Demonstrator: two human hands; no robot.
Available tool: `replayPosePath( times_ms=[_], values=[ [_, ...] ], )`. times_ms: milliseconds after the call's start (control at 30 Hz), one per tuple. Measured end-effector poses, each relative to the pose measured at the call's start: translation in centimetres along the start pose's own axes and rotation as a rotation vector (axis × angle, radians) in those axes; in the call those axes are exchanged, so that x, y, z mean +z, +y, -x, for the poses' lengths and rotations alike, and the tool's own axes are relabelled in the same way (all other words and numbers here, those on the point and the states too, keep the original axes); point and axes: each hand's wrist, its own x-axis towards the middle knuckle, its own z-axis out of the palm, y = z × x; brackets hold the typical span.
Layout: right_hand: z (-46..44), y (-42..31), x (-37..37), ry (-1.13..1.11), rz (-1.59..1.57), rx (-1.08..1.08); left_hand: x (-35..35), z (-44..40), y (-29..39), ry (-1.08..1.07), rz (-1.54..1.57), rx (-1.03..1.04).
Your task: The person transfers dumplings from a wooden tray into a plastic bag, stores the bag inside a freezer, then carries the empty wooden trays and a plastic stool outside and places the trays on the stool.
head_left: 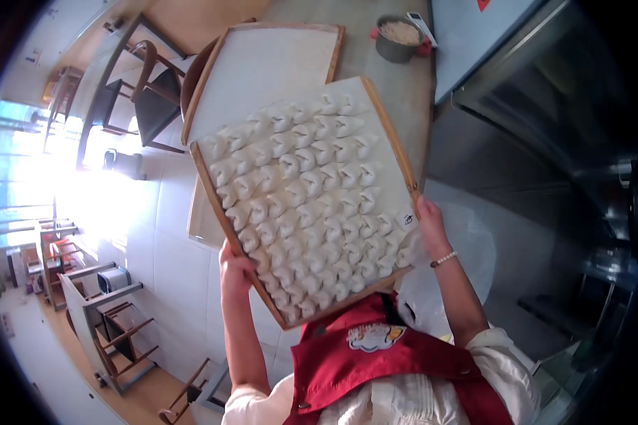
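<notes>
the dumpling tray (393,145) is in front of the red apron (347,340), and it seems that the step in hand is the carrying or the placing of this full tray. the left hand (235,270) is closed around its left side, and the right hand (432,223) is closed around its right side, so both are holding the same thing. many white dumplings (308,157) lie on it in close rows. in my judgement, the next move calls for an even grip and a level tray, because the dumplings could slide against one another. i cannot tell whether the tray's far edge is resting on something or is in the air. beyond this edge, a second tray (276,57) with a pale surface lies on the table (407,99), partly hidden. beyond the tray's far right corner stand a metal pot (397,51) with pale contents and, just beside it, a flat white device (422,27). well to the left of the tray are wooden chairs (157,106) on a tiled floor (181,283), under very bright light.
</notes>
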Motion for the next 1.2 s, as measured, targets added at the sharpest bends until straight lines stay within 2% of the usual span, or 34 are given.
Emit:
replayPosePath(
  times_ms=[100,167,267,367,467,567,667,767,867,933,1000,1067,1100,1167,1200],
  values=[
    [3.6,1.2,2.3,0.098,-0.026,-0.009,-2.6,-3.4,0.7,0.037,-0.14,-0.03],
    [4.6,3.1,3.7,0.226,0.03,-0.016,-3.3,-5.5,2.3,-0.016,-0.173,-0.062],
    [6.0,5.7,4.1,0.248,-0.005,0.069,-4.4,-8.0,2.8,-0.1,-0.207,-0.077],
    [8.1,5.0,6.3,0.356,-0.15,0.085,-2.7,-9.2,4.8,-0.144,-0.301,-0.039],
    [8.4,7.2,8.4,0.404,-0.073,-0.004,-4.7,-12.4,5.4,-0.138,-0.432,-0.115],
    [9.2,5.4,10.3,0.459,-0.023,0.023,-4.9,-14.2,5.1,-0.097,-0.419,-0.032],
    [8.7,7.6,10.5,0.337,-0.021,0.092,-6.2,-16.3,5.6,-0.062,-0.413,-0.031],
    [9.7,6.9,10.8,0.221,-0.047,0.052,-7.2,-18.5,6.1,-0.069,-0.536,-0.026],
    [11.2,4.2,6.4,0.255,-0.538,-0.048,-9.2,-20.7,5.4,-0.06,-0.619,-0.038],
    [13.1,3.0,-0.8,0.163,-0.635,0.019,-6.6,-18.5,6.5,-0.097,-0.82,0.159],
    [15.9,0.8,-7.5,0.126,-0.592,-0.08,-8.0,-20.6,5.7,0.011,-0.858,0.471],
    [19.1,-0.8,-13.2,0.106,-0.697,-0.21,-2.8,-17.3,5.0,-0.033,-0.9,0.642],
    [20.8,-2.2,-14.8,0.177,-0.703,-0.208,0.3,-14.6,4.9,-0.047,-0.916,0.733],
    [24.2,-5.1,-17.0,0.318,-0.719,-0.201,8.1,-7.7,2.7,-0.391,-0.856,0.726],
    [25.6,-6.1,-17.6,0.309,-0.738,-0.238,12.3,-2.8,1.8,-0.593,-0.907,0.59]
  ],
)
